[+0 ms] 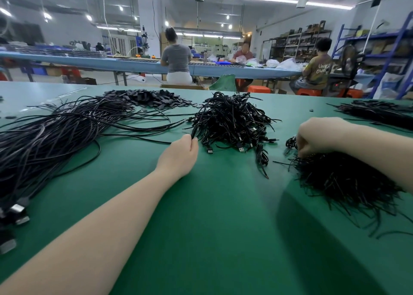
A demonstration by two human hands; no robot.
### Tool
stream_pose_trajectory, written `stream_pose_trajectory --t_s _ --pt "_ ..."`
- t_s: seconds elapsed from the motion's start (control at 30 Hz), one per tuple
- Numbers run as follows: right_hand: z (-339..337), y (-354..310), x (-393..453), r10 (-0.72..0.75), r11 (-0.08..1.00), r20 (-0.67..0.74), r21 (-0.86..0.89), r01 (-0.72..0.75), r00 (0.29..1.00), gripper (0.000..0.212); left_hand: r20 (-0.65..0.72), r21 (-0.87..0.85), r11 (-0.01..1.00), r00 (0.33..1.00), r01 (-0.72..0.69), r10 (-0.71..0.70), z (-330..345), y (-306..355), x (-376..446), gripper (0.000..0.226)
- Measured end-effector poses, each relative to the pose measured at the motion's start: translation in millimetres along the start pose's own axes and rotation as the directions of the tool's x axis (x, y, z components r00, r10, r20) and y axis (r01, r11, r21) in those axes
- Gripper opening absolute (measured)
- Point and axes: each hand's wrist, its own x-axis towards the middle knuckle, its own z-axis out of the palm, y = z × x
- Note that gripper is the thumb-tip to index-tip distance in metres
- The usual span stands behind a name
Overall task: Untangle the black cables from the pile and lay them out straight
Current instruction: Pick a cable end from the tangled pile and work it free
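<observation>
A tangled pile of short black USB cables [230, 122] sits mid-table on the green mat [212, 216]. My left hand [181, 154] rests at the pile's near-left edge, its fingers pinched on a black cable that rises into the pile. My right hand [312, 136] is closed at the far edge of a heap of thin black ties [344, 178], gripping a small coiled black cable [291, 143]. A long bundle of laid-out black cables [51, 136] sweeps across the left side, its plugs at the near-left edge.
A heap of small flat black pieces [152, 98] lies at the back. Another dark cable bundle [380, 113] lies at the far right. Beyond the table, people sit on orange stools at a long blue bench [125, 64]; shelving [380, 48] stands at right.
</observation>
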Motion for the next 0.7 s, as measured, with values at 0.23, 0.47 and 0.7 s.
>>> stream_pose_trajectory --t_s 0.23,0.47,0.7 --pt "-16 -60 1 0.193 0.589 -0.504 0.746 0.311 0.842 0.011 0.099 -0.354 0.935 0.995 0.012 0.025 0 3 3 0.031" --pt "-10 -163 14 0.258 0.386 -0.63 0.762 0.52 0.732 0.005 0.144 -0.283 0.959 0.987 -0.022 0.065 6 8 4 0.029" --pt "-3 -175 19 0.414 0.215 -0.63 0.769 0.602 0.657 0.006 0.143 -0.169 0.982 0.984 -0.08 0.105 4 4 7 0.027"
